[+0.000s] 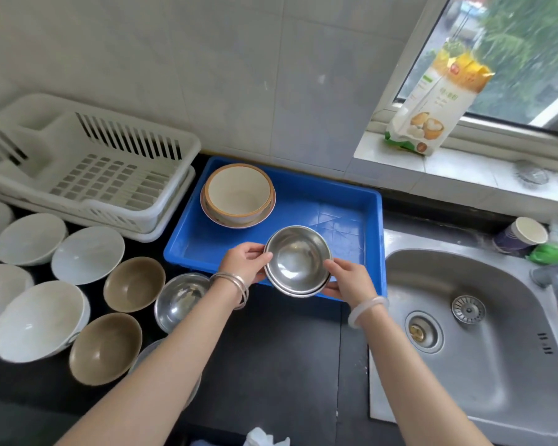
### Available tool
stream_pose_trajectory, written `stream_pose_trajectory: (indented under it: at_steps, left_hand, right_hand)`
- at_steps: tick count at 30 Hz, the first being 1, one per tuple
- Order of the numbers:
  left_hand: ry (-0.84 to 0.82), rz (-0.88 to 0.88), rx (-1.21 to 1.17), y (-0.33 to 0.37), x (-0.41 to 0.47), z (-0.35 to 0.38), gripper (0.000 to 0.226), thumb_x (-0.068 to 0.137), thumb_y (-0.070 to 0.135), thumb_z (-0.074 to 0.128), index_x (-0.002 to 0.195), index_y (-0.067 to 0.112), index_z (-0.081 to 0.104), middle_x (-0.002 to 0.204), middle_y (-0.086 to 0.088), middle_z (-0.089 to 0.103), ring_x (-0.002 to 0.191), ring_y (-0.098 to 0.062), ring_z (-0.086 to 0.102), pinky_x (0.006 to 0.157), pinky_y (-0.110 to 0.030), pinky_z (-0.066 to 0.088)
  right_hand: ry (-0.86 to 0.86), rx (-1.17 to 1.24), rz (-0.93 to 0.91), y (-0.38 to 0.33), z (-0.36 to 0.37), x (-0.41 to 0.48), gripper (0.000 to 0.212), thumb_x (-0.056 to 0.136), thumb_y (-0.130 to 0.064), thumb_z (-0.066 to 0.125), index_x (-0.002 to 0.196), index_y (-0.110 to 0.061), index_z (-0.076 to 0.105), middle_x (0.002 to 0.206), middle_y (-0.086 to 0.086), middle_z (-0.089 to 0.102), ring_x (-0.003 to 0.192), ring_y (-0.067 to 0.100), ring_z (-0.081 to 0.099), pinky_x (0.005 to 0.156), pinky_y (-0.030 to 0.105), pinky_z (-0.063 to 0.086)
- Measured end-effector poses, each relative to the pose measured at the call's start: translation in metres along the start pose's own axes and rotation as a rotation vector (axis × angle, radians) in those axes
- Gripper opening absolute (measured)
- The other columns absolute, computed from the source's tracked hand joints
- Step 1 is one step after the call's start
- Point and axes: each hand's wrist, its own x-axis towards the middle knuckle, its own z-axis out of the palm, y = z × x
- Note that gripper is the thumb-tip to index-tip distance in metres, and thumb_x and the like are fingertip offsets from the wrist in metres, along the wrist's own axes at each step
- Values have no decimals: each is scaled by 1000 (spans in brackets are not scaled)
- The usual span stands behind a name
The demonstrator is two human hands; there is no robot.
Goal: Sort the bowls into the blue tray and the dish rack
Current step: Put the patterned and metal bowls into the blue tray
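Nested shiny steel bowls [297,261]: gripped at opposite rims by the left hand [246,263] and right hand [351,281], fingers curled on the edges, over the near wall of the rectangular blue plastic tray [372,220]. In the tray's far left corner: cream bowl with tan rim [239,193] on a plate. White slatted plastic dish rack [87,165]: left of the tray, no bowls inside. Black counter, left: white bowls [87,254], tan bowls [134,283], another steel bowl [181,300]. Steel sink [484,333]: right.
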Motion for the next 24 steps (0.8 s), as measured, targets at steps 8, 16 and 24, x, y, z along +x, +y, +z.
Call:
stream_pose_trajectory:
  at_steps: [8, 16, 24]
  left_hand:
    - [5, -38, -6, 9, 63, 46, 29, 93, 9, 48, 121, 13, 56, 115, -8, 62, 89, -22, 57, 69, -34, 51]
    - [14, -186, -135, -6, 109, 66, 36, 94, 5, 46, 127, 15, 52, 123, -10, 58, 108, -29, 57, 79, -37, 51]
    - [15, -194, -212, -16, 135, 65, 34, 94, 4, 44, 125, 11, 55, 119, -13, 60, 101, -26, 58, 83, -35, 49]
  right_hand:
    - [76, -38, 55, -25, -11, 71, 21, 92, -18, 52, 76, -14, 65, 79, 6, 62, 58, 19, 65, 50, 22, 55]
    - [113, -106, 121, -18, -10, 119, 22, 93, -18, 51, 80, -11, 67, 81, 9, 59, 67, 22, 62, 52, 24, 56]
    - [106, -33, 132, -15, -3, 137, 18, 94, -21, 51, 105, -11, 61, 79, 5, 52, 56, 17, 53, 44, 19, 52]
